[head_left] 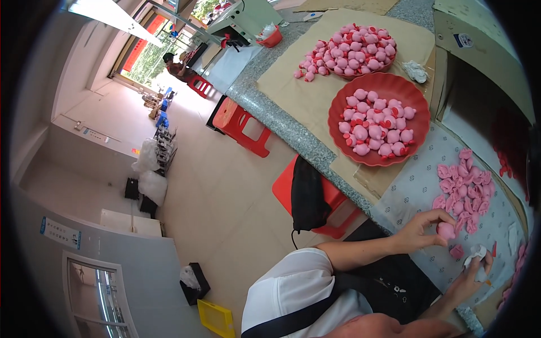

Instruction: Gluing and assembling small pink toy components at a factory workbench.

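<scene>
My left hand (424, 231) pinches a small round pink figure (446, 230) between thumb and fingers. Close by, my right hand (469, 277) grips a crumpled white cloth or tissue (478, 254), just below and to the right of the figure. A single pink piece (457, 251) lies on the patterned sheet (414, 188) between the two hands. Beyond them, a loose pile of pink pieces (463, 191), some ruffled and some rounded, rests on the same sheet. Farther off stands a red fluted bowl (338, 141) holding many pink figures with red parts.
A second heaped bowl of pink figures (360, 48) sits at the back, with some spilled beside it on brown cardboard (282, 84). A crumpled white wad (415, 71) lies nearby. Red stools (242, 124) line the granite counter edge (298, 138). A seated person (179, 69) is far off.
</scene>
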A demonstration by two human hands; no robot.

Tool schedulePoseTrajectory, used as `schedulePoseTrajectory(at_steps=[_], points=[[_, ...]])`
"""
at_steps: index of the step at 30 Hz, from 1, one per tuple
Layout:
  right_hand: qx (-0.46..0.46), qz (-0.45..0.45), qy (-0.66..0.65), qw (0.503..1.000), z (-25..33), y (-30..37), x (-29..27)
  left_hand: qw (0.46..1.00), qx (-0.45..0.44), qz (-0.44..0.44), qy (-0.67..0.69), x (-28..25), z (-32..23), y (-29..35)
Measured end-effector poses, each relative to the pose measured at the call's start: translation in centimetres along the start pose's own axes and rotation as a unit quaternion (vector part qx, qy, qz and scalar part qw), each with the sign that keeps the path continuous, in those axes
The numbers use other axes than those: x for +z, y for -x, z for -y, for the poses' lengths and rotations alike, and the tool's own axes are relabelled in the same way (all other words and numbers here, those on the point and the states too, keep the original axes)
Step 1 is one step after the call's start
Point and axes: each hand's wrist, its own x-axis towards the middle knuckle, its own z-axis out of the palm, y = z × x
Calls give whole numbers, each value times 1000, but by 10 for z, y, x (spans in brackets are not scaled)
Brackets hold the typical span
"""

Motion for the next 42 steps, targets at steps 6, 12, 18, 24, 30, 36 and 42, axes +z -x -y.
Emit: schedulePoseTrajectory(at_steps=[6,12,18,24,30,36,42], points=[[-84,142,-32,986,13,4,55,953,81,-168,-240,-15,-19,-4],[-218,165,66,960,22,10,83,922,134,-132,-339,-12,-2,-7],[-362,152,210,896,15,26,86,892,175,-103,-405,-3,5,3],[-291,245,159,911,32,28,68,915,144,-108,-361,-1,-14,7],[-277,117,357,884,26,-19,-14,981,65,-15,-181,-2,-21,5],[-202,211,150,944,29,20,7,961,-106,6,256,39,-11,17],[-195,241,93,946,22,29,25,921,-159,17,355,44,-1,20]])
